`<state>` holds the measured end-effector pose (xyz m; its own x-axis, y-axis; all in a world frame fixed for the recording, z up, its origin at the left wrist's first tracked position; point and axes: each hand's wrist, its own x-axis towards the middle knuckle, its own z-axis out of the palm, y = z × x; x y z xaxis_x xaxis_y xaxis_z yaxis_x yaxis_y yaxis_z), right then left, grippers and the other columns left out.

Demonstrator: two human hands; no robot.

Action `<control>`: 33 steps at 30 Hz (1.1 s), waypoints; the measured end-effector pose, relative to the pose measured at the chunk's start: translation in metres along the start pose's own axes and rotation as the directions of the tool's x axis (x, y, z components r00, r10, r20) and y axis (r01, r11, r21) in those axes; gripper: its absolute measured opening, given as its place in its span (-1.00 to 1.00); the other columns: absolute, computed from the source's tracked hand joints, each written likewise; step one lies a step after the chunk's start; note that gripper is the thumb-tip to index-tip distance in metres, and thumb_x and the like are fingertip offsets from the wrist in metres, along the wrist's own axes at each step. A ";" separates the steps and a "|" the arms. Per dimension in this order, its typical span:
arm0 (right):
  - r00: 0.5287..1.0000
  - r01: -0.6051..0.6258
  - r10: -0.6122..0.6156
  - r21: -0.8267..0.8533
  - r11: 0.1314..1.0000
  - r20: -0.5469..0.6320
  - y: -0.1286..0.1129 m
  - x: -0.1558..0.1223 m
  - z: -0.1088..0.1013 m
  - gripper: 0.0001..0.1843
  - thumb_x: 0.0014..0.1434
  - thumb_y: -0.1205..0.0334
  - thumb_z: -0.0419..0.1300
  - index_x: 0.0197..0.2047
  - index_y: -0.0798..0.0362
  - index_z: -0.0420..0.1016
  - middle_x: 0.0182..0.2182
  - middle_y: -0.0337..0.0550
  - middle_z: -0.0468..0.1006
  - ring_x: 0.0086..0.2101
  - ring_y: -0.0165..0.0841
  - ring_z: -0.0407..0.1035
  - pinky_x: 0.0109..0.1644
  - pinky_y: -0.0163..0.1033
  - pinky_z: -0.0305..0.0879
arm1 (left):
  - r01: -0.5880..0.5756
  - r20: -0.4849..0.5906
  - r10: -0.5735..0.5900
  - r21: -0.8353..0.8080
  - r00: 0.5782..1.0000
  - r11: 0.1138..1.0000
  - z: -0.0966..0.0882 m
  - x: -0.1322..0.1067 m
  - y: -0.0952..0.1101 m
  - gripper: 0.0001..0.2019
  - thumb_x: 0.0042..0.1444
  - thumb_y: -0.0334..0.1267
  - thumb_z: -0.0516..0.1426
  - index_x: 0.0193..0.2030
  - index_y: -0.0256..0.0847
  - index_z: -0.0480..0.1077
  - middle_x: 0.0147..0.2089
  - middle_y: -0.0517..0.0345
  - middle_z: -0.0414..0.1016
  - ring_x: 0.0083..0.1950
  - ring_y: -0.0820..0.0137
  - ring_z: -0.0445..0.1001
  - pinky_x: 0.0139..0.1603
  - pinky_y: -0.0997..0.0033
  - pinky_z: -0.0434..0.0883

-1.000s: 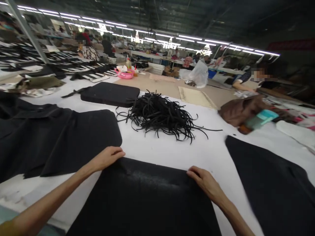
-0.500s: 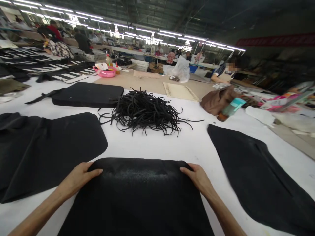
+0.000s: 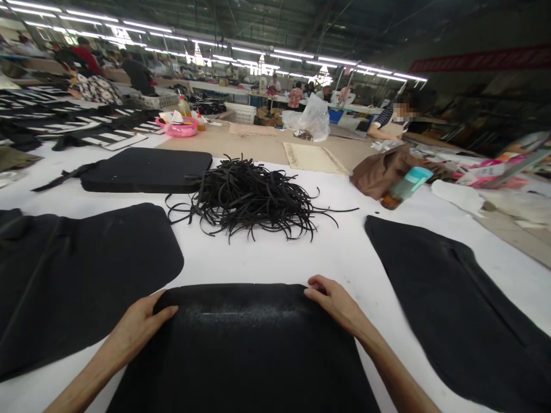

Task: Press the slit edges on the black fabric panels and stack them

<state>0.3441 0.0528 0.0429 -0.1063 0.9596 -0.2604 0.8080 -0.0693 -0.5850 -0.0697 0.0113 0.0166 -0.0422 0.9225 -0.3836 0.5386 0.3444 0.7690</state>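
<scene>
A black sheet point(image 3: 253, 355), leather-like with rounded far corners, lies in front of me. A pale powdery streak runs across it near its far edge. My left hand point(image 3: 144, 321) grips the far left corner, thumb on top and fingers hidden beneath. At the far right corner, my right hand point(image 3: 333, 301) pinches the edge between its thumb and curled fingers. Beyond the sheet sits a tangled heap of thin black strips point(image 3: 253, 198). Another black piece point(image 3: 103, 252) rests to the left, creased, and a further black piece point(image 3: 456, 304) lies to the right.
The white tabletop point(image 3: 275, 258) carries a stack of black pieces point(image 3: 150, 169) at the back left. Farther off are a pink basket point(image 3: 178, 127), a brown bag point(image 3: 379, 169) and a bottle with a turquoise top point(image 3: 408, 186). A co-worker point(image 3: 390, 120) is at the far right.
My right hand has shifted left and slightly up along the far edge, its fingers now showing above it. My left hand still holds its corner. The view has moved slightly.
</scene>
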 end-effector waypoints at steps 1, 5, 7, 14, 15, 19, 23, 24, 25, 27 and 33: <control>0.999 0.012 -0.011 -0.046 0.999 0.037 -0.006 0.003 -0.002 -0.72 0.04 0.03 0.12 -0.20 -0.03 0.41 -0.25 -0.16 0.50 -0.23 -0.25 0.35 -0.19 -0.22 0.17 | 0.002 -0.016 -0.003 -0.024 1.000 1.000 0.000 0.000 -0.002 -0.55 -0.09 0.03 0.15 -0.11 -0.21 0.36 -0.17 0.09 0.51 -0.11 0.20 0.48 -0.11 0.39 0.45; 0.994 0.049 -0.030 -0.194 0.980 0.102 -0.021 0.015 -0.002 -0.74 -0.10 0.11 0.24 -0.28 -0.03 0.46 -0.32 -0.18 0.51 -0.30 -0.26 0.34 -0.28 -0.25 0.11 | 0.071 0.042 -0.064 -0.206 0.997 0.976 -0.002 -0.002 0.003 -0.49 -0.13 0.01 0.21 -0.03 -0.18 0.34 -0.15 0.12 0.51 -0.13 0.20 0.48 -0.11 0.36 0.46; 0.991 0.077 -0.053 -0.201 0.976 0.124 -0.023 0.019 -0.001 -0.81 -0.10 0.14 0.24 -0.35 -0.03 0.48 -0.37 -0.21 0.50 -0.33 -0.28 0.33 -0.31 -0.26 0.08 | 0.157 0.137 -0.119 -0.313 0.983 0.937 -0.003 -0.004 0.010 -0.49 -0.13 0.04 0.21 -0.04 -0.18 0.36 -0.19 0.12 0.52 -0.19 0.20 0.50 -0.16 0.33 0.48; 0.980 0.186 -0.165 -0.210 0.960 0.112 -0.025 0.017 0.000 -0.90 0.06 0.25 0.10 -0.41 0.00 0.44 -0.34 -0.23 0.45 -0.28 -0.33 0.31 -0.25 -0.28 0.11 | 0.174 0.118 -0.147 -0.266 0.982 0.948 -0.005 -0.001 0.015 -0.50 -0.13 0.13 0.19 -0.15 -0.21 0.41 -0.22 0.12 0.53 -0.16 0.20 0.49 -0.17 0.42 0.47; 0.982 0.187 -0.178 -0.233 0.954 0.057 -0.024 0.015 0.001 -0.87 0.10 0.27 0.06 -0.40 0.02 0.42 -0.30 -0.21 0.44 -0.26 -0.34 0.30 -0.22 -0.27 0.12 | 0.161 0.076 -0.145 -0.266 0.986 0.950 -0.004 -0.001 0.014 -0.49 -0.12 0.13 0.18 -0.13 -0.20 0.41 -0.20 0.14 0.52 -0.13 0.21 0.48 -0.16 0.44 0.46; 0.944 0.175 -0.274 -0.426 0.887 -0.183 -0.017 0.008 0.012 -0.79 0.22 0.29 -0.05 -0.37 0.04 0.37 -0.22 -0.16 0.41 -0.28 -0.33 0.28 -0.19 -0.23 0.12 | 0.154 -0.105 -0.187 -0.269 0.977 0.951 0.002 -0.004 0.015 -0.50 -0.10 0.12 0.15 -0.10 -0.18 0.37 -0.15 0.18 0.51 -0.07 0.26 0.45 -0.14 0.54 0.43; 0.901 0.131 -0.339 -0.577 0.806 -0.270 -0.008 0.004 0.030 -0.73 0.27 0.28 -0.12 -0.34 0.05 0.37 -0.25 -0.11 0.44 -0.32 -0.29 0.27 -0.21 -0.19 0.08 | 0.130 -0.204 -0.171 -0.199 0.964 0.971 0.015 -0.010 0.020 -0.50 -0.06 0.16 0.10 -0.09 -0.16 0.36 -0.20 0.19 0.51 -0.12 0.23 0.46 -0.22 0.47 0.43; 0.896 0.123 -0.347 -0.597 0.792 -0.276 -0.006 0.004 0.034 -0.70 0.28 0.29 -0.14 -0.35 0.05 0.37 -0.27 -0.09 0.44 -0.33 -0.28 0.28 -0.21 -0.18 0.07 | 0.112 -0.230 -0.150 -0.172 0.961 0.979 0.018 -0.010 0.021 -0.51 -0.05 0.15 0.09 -0.10 -0.16 0.36 -0.20 0.19 0.51 -0.12 0.23 0.46 -0.21 0.46 0.43; 0.895 0.115 -0.346 -0.604 0.789 -0.282 -0.006 0.003 0.036 -0.68 0.29 0.29 -0.16 -0.35 0.05 0.37 -0.29 -0.08 0.45 -0.33 -0.28 0.28 -0.21 -0.17 0.06 | 0.094 -0.260 -0.130 -0.147 0.957 0.985 0.019 -0.011 0.020 -0.52 -0.05 0.15 0.08 -0.10 -0.16 0.36 -0.20 0.19 0.50 -0.11 0.23 0.45 -0.19 0.47 0.42; 0.906 0.097 -0.294 -0.528 0.844 -0.304 -0.005 0.004 0.036 -0.66 0.29 0.24 -0.17 -0.37 0.05 0.37 -0.33 -0.08 0.44 -0.34 -0.27 0.28 -0.22 -0.17 0.06 | 0.067 -0.286 -0.103 -0.132 0.953 0.989 0.020 -0.011 0.018 -0.53 -0.04 0.14 0.08 -0.10 -0.16 0.36 -0.15 0.18 0.49 -0.07 0.24 0.44 -0.13 0.48 0.40; 0.998 0.051 -0.055 0.192 0.980 0.017 0.009 0.016 0.000 -0.77 0.11 0.05 0.06 -0.39 0.00 0.43 -0.46 -0.27 0.47 -0.35 -0.30 0.33 -0.26 -0.25 0.17 | 0.128 -0.230 -0.174 -0.205 0.958 0.970 0.016 -0.005 0.009 -0.51 -0.02 0.12 0.05 -0.06 -0.19 0.35 -0.08 0.14 0.48 -0.02 0.21 0.42 -0.03 0.41 0.38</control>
<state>0.3496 0.0672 0.0340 -0.1603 0.9572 -0.2409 0.6755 -0.0716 -0.7339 -0.0518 0.0072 0.0169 -0.3276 0.8633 -0.3840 0.3449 0.4876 0.8020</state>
